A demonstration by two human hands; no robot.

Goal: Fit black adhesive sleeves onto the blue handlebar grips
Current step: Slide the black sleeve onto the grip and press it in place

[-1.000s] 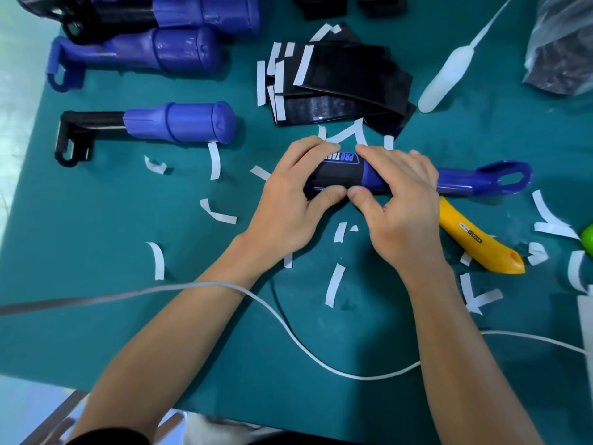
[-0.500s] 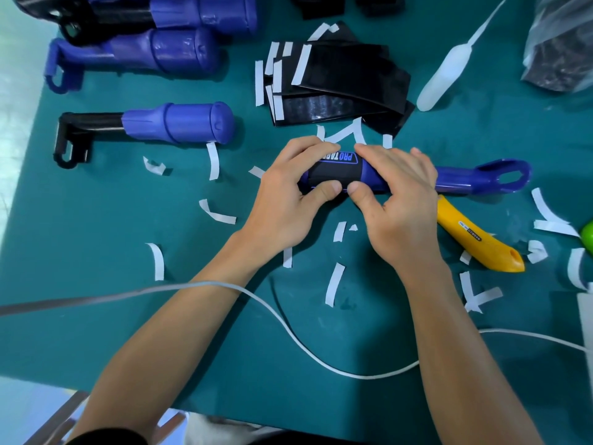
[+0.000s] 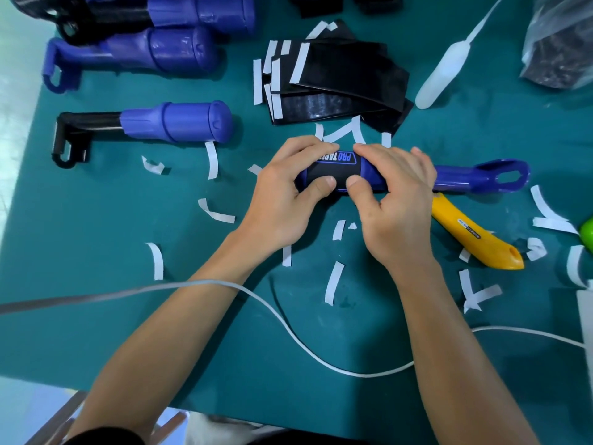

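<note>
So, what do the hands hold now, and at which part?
The blue handlebar grip, at its thick end around the black sleeve: left hand on the sleeve's left side, right hand on its right.

At frame centre, a blue grip (image 3: 455, 179) wears a black sleeve (image 3: 333, 170) with blue-and-white lettering. A teal mat (image 3: 96, 316) carries white paper strips (image 3: 333, 282); right of centre lies a yellow knife (image 3: 475, 239); black sleeves (image 3: 340, 78) stack at upper centre.

Yellow knife (image 3: 475, 239), white bottle (image 3: 441, 77) and white cable (image 3: 321, 358) lie on teal mat (image 3: 96, 316).
</note>
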